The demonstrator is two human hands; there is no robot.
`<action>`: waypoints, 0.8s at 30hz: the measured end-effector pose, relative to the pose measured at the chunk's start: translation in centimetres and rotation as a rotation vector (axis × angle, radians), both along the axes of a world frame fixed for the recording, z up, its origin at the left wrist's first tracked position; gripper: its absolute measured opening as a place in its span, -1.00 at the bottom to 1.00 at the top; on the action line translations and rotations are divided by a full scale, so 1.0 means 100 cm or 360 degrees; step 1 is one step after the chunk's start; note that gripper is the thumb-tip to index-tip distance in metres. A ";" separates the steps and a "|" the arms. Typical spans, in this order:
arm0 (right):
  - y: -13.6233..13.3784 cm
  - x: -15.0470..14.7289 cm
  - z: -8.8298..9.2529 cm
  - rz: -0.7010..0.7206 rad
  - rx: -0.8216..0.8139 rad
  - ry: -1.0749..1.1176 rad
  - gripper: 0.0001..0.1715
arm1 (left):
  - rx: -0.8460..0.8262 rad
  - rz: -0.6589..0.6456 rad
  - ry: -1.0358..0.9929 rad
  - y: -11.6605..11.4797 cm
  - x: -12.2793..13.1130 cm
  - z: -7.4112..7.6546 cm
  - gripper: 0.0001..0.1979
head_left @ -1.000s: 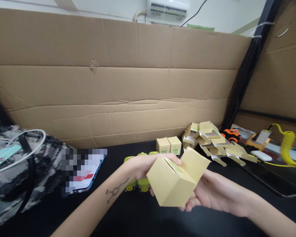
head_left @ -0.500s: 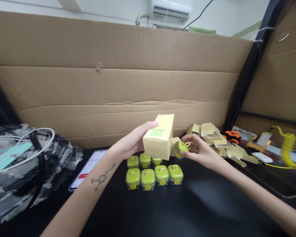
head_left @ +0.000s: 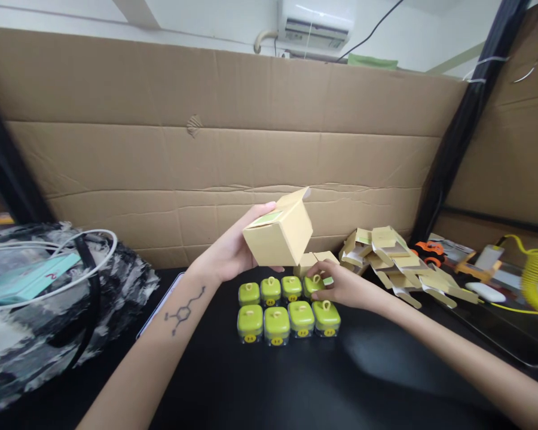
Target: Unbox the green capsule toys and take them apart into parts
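Head view: right hand (head_left: 334, 285) touches container (head_left: 310, 288); neighbours (head_left: 292, 288) read "H"

Pale tan on the held carton (head_left: 280, 236). Bright green on the tub lids (head_left: 276, 322) at six o'clock, yellow on their stickers (head_left: 277, 341). Black, grey, white splotches on the cloth (head_left: 36, 352) at eight o'clock. Yellow on the coiled cord (head_left: 532, 278) at three.

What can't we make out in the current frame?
All in the head view:
Carton in the left hand: inside hidden by its own walls.
Rear-right green container: front covered by the right hand and the container ahead.
Flat light-edged object: face behind left forearm.
Camouflage-patterned fabric: cut off by left edge.
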State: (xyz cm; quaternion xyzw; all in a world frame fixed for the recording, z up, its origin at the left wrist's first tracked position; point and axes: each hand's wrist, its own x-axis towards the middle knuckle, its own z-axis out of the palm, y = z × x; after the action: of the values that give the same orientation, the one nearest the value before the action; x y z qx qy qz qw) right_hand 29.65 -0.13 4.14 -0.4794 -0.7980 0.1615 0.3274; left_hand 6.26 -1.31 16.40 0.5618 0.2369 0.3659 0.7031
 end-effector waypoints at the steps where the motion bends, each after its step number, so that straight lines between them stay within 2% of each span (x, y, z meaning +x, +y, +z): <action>1: 0.001 0.000 -0.002 0.0002 0.0027 0.0007 -0.71 | -0.0010 -0.0010 0.0000 0.000 0.000 0.000 -0.71; 5: -0.004 0.003 0.000 -0.0009 0.0182 0.0086 -0.82 | -0.0003 0.0008 0.0033 0.003 0.006 -0.005 -0.68; 7: -0.014 0.004 0.009 -0.0041 0.0305 0.0167 -0.75 | 0.0052 0.0058 0.0089 0.006 0.012 -0.011 -0.64; 10: -0.031 0.002 0.023 -0.0147 0.0825 0.0194 -0.37 | 0.0219 0.0258 0.0245 0.013 0.022 -0.027 -0.60; 12: -0.038 -0.001 0.026 -0.0135 0.1297 -0.0091 -0.21 | 0.0337 0.0455 0.0412 0.019 0.029 -0.040 -0.57; 14: -0.040 -0.003 0.022 -0.0046 0.1557 -0.0486 -0.22 | 0.0426 0.0614 0.0555 0.022 0.037 -0.050 -0.54; 16: -0.037 -0.005 0.016 -0.0003 0.1586 -0.0686 -0.25 | 0.0469 0.0662 0.0596 0.022 0.043 -0.057 -0.54; 21: -0.034 -0.003 0.016 -0.0045 0.1619 -0.0661 -0.41 | 0.0323 0.0558 0.0420 0.013 0.053 -0.060 -0.58; 24: -0.037 -0.002 0.022 0.0008 0.1697 -0.0491 -0.63 | 0.0169 0.0531 0.0268 0.009 0.056 -0.060 -0.57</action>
State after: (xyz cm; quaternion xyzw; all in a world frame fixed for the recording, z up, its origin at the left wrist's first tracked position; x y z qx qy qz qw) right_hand 29.43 -3.86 6.35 -0.2636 -0.8091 -0.3361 0.4036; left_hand 11.83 -0.39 10.45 0.5795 0.3651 0.4412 0.5799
